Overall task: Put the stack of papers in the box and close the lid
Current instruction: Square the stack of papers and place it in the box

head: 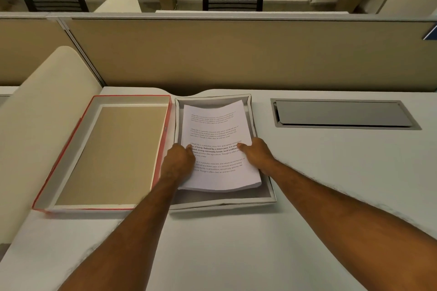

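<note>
Papers (pixel 216 146) lay in the grey box (pixel 264 192), slightly askew, their near edge raised and bowed above the floor. Both hands gripped the stack at its long edges: the left hand (pixel 178 160) and the right hand (pixel 256 155) each had a thumb on top, fingers apparently tucked beneath, though that was hidden. Lowering well meant squaring the stack to the walls, then sliding the fingers out sideways. The red-edged lid (pixel 163 139) lay upturned just beside the box, not yet fitted.

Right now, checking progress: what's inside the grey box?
The stack of papers lies in the grey box, both hands on it: left hand, right hand. The floor beneath is hidden.
</note>
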The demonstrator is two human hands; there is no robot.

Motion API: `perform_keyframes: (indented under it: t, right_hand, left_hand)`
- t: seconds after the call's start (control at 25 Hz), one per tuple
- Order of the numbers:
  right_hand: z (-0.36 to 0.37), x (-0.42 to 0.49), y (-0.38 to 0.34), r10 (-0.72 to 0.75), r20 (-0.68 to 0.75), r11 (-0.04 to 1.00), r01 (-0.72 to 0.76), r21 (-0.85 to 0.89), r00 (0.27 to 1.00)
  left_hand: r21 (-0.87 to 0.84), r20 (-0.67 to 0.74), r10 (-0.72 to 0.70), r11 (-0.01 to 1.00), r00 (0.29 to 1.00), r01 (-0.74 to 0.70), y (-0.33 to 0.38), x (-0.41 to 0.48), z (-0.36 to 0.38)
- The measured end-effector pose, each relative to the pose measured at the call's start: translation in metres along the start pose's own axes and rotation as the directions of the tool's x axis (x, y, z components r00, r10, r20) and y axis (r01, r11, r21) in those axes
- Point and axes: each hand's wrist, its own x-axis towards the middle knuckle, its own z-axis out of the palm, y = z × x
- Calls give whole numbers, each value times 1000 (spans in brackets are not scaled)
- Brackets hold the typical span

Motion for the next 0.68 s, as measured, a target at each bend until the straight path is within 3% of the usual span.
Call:
perform_keyframes:
  t: [0.16, 0.48, 0.68]
  right_hand:
    - [4, 2, 2, 17, 13, 988, -15, -152, 1000]
    - [-4, -16, -4, 33, 135, 995, -20, -97, 990]
    - [-3, -40, -1, -254, 51, 915, 257, -310, 966]
  left_hand:
    - [75, 86, -62, 996, 994, 56, 1, 0, 4]
    - [26, 74, -99, 995, 992, 97, 5, -20, 6]
    - [68, 4, 17, 997, 1000, -18, 2, -47, 5]
